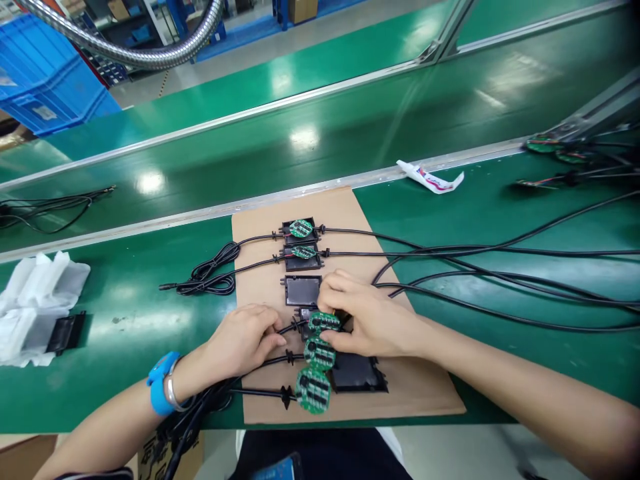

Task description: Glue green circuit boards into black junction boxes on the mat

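Observation:
My left hand (245, 340) is closed, its thumb and fingers pinching a black cable (287, 329) beside its strain relief. My right hand (363, 313) curls around the edge of a round green circuit board (323, 323), over a black plastic case half (306, 327). Two more boards, a middle one (320, 353) and a near one (313, 391), lie below with cables running left. An open case half (303, 291) sits just above my right hand's fingers. Farther up, two cases hold boards, an upper one (301, 229) and a lower one (303, 252). Another case half (359, 373) is partly under my right hand.
Cardboard (415, 400) covers the green bench under the parts. Long black cables (475, 250) stretch right; a coiled cable (213, 267) lies left. A white and red tube (433, 179) is near the metal rail. White wrapping (37, 307) sits far left, blue crates (50, 80) behind.

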The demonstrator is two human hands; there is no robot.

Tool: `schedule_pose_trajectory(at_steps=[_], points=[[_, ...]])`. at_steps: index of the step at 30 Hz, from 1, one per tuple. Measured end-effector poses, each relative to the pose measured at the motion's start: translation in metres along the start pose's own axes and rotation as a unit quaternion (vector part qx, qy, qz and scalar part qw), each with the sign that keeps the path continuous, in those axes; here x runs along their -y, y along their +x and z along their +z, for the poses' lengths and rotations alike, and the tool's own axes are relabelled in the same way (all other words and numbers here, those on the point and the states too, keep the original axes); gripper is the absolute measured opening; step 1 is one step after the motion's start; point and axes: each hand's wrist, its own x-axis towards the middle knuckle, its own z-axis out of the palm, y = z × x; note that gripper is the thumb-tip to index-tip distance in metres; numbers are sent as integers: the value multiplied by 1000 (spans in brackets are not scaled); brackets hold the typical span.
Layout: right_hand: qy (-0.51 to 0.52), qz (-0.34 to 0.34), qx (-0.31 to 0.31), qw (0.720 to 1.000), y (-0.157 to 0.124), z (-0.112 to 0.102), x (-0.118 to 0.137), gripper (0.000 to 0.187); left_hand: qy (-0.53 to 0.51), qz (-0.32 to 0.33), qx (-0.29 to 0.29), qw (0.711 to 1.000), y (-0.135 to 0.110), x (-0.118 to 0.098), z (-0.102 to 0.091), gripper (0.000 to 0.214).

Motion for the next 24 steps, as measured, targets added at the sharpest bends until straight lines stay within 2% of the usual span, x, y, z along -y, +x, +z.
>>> schedule_pose_trajectory(at_steps=[3,6,9,12,15,19,22,24], points=[[14,-25,-20,999,-3,-6,-1,25,17,-2,-19,1000,-5,-1,-11,9],[31,7,-38,999,-7,-17,-13,29,66,-22,-71,995,-4,-1,-32,13],[-14,38,-57,998,-10,-20,-32,19,145,-41,-101,983,8,3,-45,14],[-94,19,-52,994,-12,-12,-48,13,224,-62,-68,970,24,10,-41,14],[-141,-17,-85,986,-11,-6,-52,15,262,-78,-54,960,32,16,-30,14],[-120,-64,-96,986,-4,-6,-54,21,272,-72,-84,956,29,24,-26,15],[-131,-50,-83,987,0,-7,-60,22,293,-49,-104,949,26,26,-26,15],[-161,-44,-100,981,-2,-8,-59,24,282,-31,-144,948,20,22,-24,17]])
